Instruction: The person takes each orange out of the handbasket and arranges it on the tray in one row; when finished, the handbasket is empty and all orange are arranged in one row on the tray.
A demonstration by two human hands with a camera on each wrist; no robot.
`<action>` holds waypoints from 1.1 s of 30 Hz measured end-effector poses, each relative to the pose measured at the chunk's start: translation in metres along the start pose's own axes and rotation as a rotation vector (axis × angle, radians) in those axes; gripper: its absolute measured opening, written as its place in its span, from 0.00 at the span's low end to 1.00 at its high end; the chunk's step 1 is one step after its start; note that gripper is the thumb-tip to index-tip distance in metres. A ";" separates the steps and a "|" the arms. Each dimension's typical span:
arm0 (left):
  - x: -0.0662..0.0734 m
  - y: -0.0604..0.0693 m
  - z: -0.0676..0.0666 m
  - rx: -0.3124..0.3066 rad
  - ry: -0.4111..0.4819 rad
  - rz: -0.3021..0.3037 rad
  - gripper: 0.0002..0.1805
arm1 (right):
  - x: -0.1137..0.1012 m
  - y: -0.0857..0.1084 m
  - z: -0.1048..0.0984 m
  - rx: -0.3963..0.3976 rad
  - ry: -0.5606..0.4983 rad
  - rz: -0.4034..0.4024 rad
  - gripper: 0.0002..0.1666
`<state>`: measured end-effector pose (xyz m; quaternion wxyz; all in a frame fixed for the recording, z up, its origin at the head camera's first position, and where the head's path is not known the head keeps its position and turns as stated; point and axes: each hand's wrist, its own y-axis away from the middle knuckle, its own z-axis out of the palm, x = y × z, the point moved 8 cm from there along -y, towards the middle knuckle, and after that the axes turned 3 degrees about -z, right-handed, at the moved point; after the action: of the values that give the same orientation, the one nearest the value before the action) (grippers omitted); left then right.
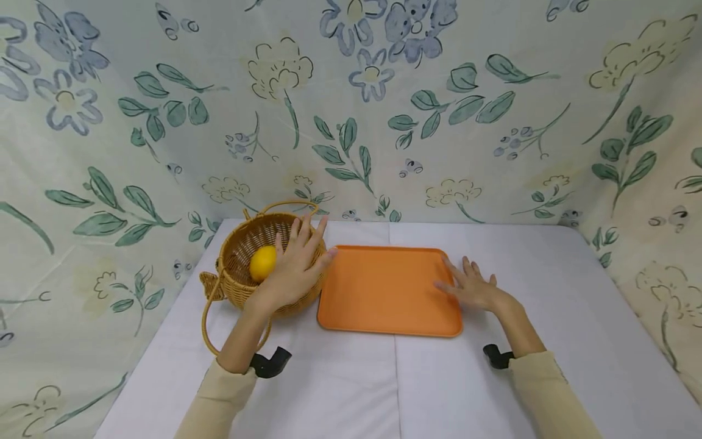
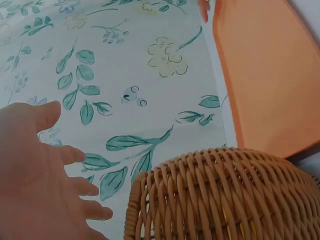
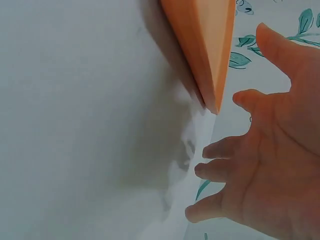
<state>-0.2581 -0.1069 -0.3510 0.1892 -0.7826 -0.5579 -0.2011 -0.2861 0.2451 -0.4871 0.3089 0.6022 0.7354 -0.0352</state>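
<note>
The lemon (image 1: 262, 263) sits in the wicker basket (image 1: 239, 291), whose rounded wall presumably keeps it from rolling across the bench (image 1: 351, 378). The orange tray (image 1: 389, 292) lies flat just right of the basket, seemingly within easy reach of both hands. The left hand (image 1: 293, 274) hovers over the basket's right side, the right hand (image 1: 474, 289) at the tray's right edge; both have spread fingers, pinching nothing.
</note>
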 end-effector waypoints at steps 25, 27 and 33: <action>-0.097 -0.013 -0.074 -0.158 0.398 -0.171 0.38 | 0.012 -0.001 0.011 -0.063 0.024 -0.004 0.48; -0.105 -0.016 -0.076 -0.179 0.391 -0.201 0.38 | 0.012 0.000 0.011 -0.060 0.025 -0.006 0.48; -0.120 -0.028 -0.076 -0.258 0.389 -0.217 0.34 | 0.013 0.001 0.011 -0.056 0.052 -0.005 0.47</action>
<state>-0.3283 -0.2330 -0.3478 0.1688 -0.6826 -0.5613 -0.4366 -0.2817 0.2516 -0.5025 0.3063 0.5922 0.7453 0.0002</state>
